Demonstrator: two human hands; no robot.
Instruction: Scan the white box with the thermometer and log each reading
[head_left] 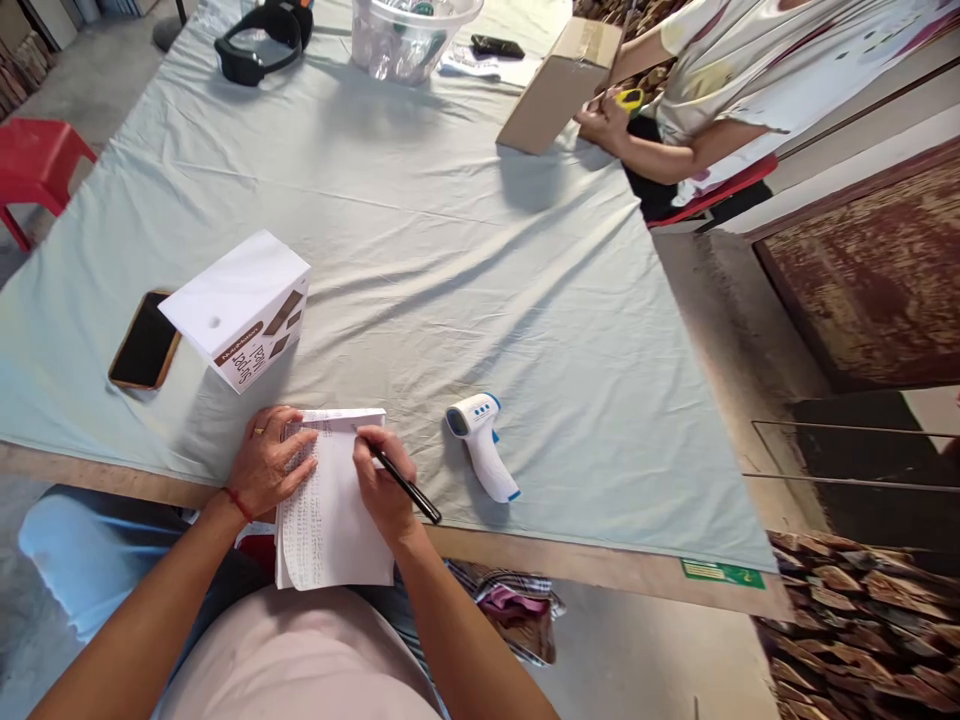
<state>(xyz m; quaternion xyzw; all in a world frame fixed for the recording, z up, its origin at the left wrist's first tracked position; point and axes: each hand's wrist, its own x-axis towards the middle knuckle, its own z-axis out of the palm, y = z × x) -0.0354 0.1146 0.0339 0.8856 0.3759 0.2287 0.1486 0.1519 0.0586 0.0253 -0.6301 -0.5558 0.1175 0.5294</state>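
Note:
A stack of white paper (349, 530) with rows of handwriting on its left side lies at the table's near edge, partly overhanging it. My left hand (274, 460), with a ring and a red wrist string, rests flat on the paper's left edge, fingers spread. In my right hand (386, 485) is a black pen (409, 482), gripped with its tip at the upper right of the sheet. To the right lies a white and blue infrared thermometer (481, 440). Beyond my left hand stands a white box (240, 290) with brown print, and beside it a phone (146, 342).
Across the pale cloth-covered table (420, 240), another person's hands (606, 120) are by a cardboard box (551, 95), with something yellow. A clear plastic tub (397, 40), a black phone (497, 46) and a black headset (259, 50) sit at the far end. A red stool (45, 165) stands left.

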